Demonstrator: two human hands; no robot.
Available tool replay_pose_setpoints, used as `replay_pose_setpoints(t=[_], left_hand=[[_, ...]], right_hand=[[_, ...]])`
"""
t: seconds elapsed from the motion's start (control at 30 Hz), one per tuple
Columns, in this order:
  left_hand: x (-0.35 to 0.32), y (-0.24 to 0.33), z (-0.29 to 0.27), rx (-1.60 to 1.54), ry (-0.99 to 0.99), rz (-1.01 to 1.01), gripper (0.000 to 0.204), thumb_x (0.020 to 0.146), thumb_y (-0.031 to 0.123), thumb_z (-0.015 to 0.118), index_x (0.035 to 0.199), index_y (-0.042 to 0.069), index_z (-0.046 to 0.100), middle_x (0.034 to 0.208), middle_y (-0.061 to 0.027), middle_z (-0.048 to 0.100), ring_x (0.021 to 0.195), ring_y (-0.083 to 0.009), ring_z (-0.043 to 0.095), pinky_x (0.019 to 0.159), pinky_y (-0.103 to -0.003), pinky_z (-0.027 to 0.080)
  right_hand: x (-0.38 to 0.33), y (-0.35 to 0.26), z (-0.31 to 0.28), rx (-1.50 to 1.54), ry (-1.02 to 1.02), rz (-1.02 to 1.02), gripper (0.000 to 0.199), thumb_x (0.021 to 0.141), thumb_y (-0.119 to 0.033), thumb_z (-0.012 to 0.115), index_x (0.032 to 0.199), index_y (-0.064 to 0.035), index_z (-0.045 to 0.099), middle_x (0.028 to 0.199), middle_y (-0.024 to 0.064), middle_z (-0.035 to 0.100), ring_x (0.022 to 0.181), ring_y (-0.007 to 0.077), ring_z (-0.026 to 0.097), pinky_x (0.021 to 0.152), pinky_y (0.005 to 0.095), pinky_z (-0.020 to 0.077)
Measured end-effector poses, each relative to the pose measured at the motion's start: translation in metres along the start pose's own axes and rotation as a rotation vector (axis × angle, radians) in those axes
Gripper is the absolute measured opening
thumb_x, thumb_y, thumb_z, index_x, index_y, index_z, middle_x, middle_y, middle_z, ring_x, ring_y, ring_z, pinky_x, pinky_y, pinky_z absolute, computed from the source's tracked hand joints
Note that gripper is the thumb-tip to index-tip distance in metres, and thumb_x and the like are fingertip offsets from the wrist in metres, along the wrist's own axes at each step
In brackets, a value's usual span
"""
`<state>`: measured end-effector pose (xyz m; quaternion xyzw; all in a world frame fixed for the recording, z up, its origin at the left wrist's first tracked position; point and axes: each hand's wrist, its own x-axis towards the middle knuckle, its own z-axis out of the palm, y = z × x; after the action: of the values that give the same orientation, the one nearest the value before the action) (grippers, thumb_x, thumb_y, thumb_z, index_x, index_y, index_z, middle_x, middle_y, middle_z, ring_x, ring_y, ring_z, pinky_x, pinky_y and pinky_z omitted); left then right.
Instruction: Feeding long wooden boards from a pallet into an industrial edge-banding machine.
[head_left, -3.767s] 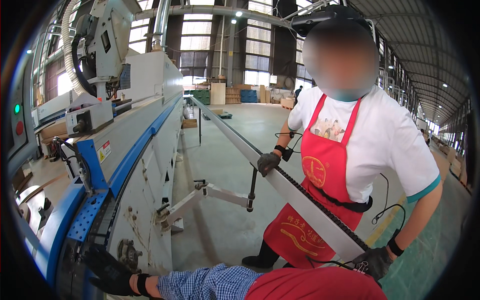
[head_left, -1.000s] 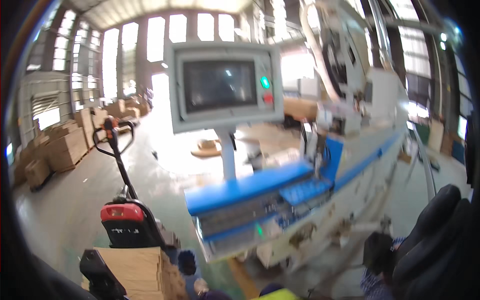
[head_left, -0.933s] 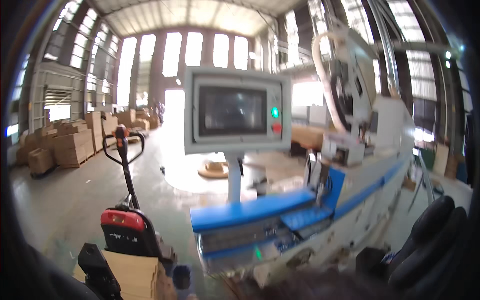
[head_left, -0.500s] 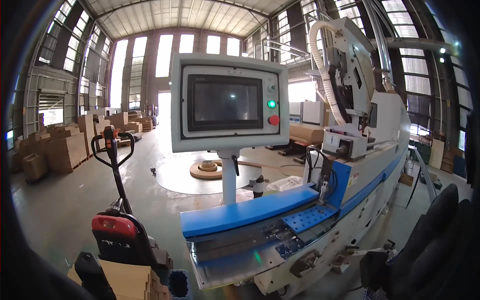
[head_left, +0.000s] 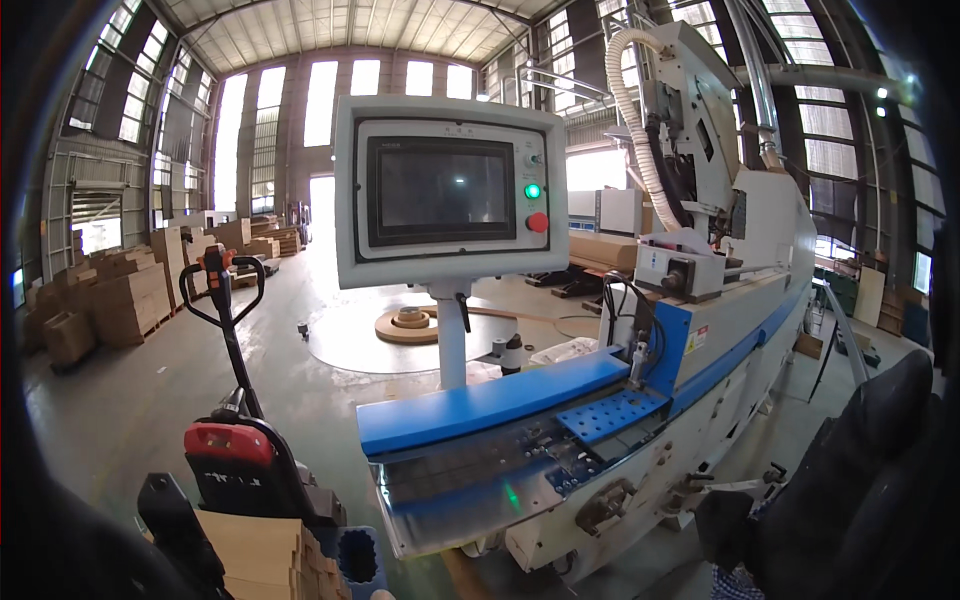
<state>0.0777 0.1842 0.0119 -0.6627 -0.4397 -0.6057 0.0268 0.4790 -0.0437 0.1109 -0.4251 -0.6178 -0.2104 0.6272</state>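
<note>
We can't tell if our gloved right hand (head_left: 855, 485) grips anything; nearest: machine (head_left: 705, 425), blue perforated plate (head_left: 612, 416) inside its front edge.

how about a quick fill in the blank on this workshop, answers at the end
1. The lit button beside the dark screen glows ____.
2. The round button just below it is ____.
3. The long flat cover on the machine is ____.
4. In the picture, the pallet jack stands to the machine's ____.

Missing words: green; red; blue; left
</note>
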Motion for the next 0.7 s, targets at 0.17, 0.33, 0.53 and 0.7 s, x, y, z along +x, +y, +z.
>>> replay_pose_setpoints(t=[0.17, 0.33, 0.53, 0.7], left_hand=[[0.025, 0.065, -0.054, -0.052, 0.246, 0.196, 0.035, 0.095, 0.025, 0.066, 0.114, -0.004, 0.068, 0.11, -0.0233, 0.07, 0.106, -0.0345, 0.067, 0.098, -0.045, 0.05], [0.028, 0.103, -0.068, -0.128, 0.276, 0.349, 0.034, 0.095, 0.024, 0.066, 0.113, -0.004, 0.068, 0.109, -0.0229, 0.07, 0.104, -0.0341, 0.068, 0.097, -0.044, 0.051], [0.028, 0.146, -0.056, -0.228, 0.137, 0.451, 0.032, 0.096, 0.023, 0.067, 0.113, -0.004, 0.069, 0.108, -0.0224, 0.071, 0.103, -0.0336, 0.069, 0.095, -0.044, 0.053], [0.019, 0.175, -0.067, -0.257, 0.018, 0.475, 0.03, 0.096, 0.022, 0.067, 0.112, -0.004, 0.069, 0.108, -0.022, 0.071, 0.102, -0.0331, 0.069, 0.094, -0.043, 0.054]], right_hand=[[-0.001, 0.001, -0.005, 0.049, -0.017, -0.06, 0.063, 0.092, -0.032, 0.068, 0.135, 0.0059, 0.044, 0.1, 0.0128, 0.065, 0.081, 0.0248, 0.065, 0.085, 0.0412, 0.0545], [0.0, 0.0, 0.004, 0.104, -0.037, -0.133, 0.059, 0.092, -0.03, 0.068, 0.133, 0.0051, 0.046, 0.102, 0.0132, 0.065, 0.082, 0.025, 0.065, 0.085, 0.0411, 0.0545], [0.001, 0.001, 0.014, 0.181, -0.06, -0.237, 0.055, 0.092, -0.028, 0.068, 0.132, 0.0041, 0.048, 0.105, 0.0137, 0.065, 0.083, 0.0253, 0.065, 0.085, 0.0411, 0.0546], [-0.003, -0.003, 0.026, 0.308, -0.075, -0.335, 0.051, 0.092, -0.026, 0.068, 0.13, 0.0033, 0.05, 0.108, 0.0141, 0.065, 0.084, 0.0255, 0.065, 0.085, 0.0411, 0.0546]])
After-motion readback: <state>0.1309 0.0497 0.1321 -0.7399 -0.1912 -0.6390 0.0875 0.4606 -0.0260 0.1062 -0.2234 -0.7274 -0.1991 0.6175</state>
